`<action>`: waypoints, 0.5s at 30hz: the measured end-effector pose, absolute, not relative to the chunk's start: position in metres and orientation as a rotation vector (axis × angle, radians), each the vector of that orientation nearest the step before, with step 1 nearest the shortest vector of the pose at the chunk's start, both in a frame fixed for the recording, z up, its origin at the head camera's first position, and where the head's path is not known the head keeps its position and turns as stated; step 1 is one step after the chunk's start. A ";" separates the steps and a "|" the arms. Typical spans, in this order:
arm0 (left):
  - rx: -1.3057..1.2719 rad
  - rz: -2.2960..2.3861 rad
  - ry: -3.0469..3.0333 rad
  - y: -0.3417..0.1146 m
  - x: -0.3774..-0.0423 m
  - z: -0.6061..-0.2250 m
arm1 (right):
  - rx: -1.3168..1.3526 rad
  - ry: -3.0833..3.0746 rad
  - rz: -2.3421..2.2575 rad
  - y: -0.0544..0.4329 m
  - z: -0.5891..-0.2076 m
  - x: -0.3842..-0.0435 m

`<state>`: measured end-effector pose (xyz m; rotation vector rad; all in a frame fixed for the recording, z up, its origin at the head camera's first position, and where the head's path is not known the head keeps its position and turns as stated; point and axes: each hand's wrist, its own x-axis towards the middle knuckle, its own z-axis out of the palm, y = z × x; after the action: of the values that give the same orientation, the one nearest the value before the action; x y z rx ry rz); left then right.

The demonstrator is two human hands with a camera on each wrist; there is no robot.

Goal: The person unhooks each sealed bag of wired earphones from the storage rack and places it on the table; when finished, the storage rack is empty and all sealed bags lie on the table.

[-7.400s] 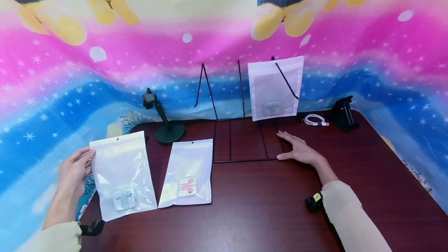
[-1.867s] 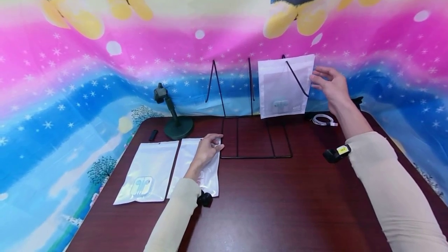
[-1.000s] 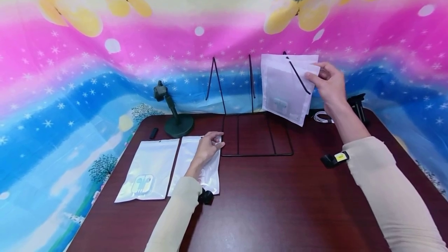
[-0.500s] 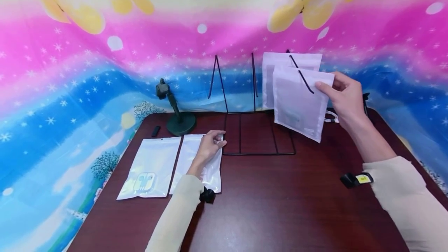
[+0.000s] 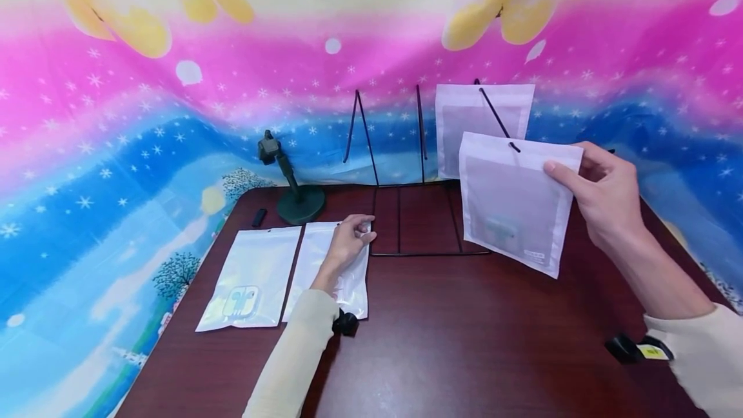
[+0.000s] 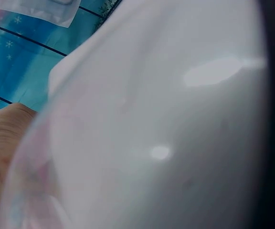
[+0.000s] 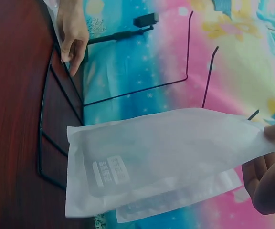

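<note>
My right hand [image 5: 612, 195] pinches the upper right corner of a white zip bag [image 5: 516, 205], thumb in front. This bag hangs tilted at the front end of the rack's right hook, whose tip shows at its top hole. A pale earphone case shows faintly through it. A second white bag [image 5: 484, 102] hangs further back on the same hook. My left hand [image 5: 345, 244] rests at the left side of the black wire rack [image 5: 429, 254], fingertips and thumb at the base wire. Below it lies another earphone bag [image 5: 310, 263], partly covered. Glossy white film [image 6: 166, 119] fills most of the left wrist view.
Left of the covered bag lies one more white bag [image 5: 261, 257] with pale earphones. Behind it stand a dark green round-based stand [image 5: 300, 204] and a small black piece [image 5: 258, 217]. A patterned cloth [image 5: 290, 69] backs the dark red table [image 5: 441, 340].
My right hand has gripped the front bag's corner and drawn it forward and down along the hook, uncovering the bag behind. Earlier, my left hand set its bag on the table and moved to the rack.
</note>
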<state>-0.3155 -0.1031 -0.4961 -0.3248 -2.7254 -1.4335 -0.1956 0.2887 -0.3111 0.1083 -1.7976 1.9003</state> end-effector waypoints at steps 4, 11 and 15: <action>-0.317 -1.440 -2.724 -0.102 -0.316 -0.495 | 0.089 -1.770 1.917 0.291 -0.309 -0.184; -0.303 -1.449 -2.731 -0.103 -0.314 -0.495 | 0.043 -1.654 1.984 0.301 -0.311 -0.168; -0.294 -1.446 -2.738 -0.103 -0.314 -0.495 | 0.060 -1.597 2.057 0.311 -0.318 -0.161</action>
<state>-0.3136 -0.1033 -0.4946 -0.2943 -2.7382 -1.4464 -0.1609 0.3113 -0.3178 0.0602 -1.5966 2.0571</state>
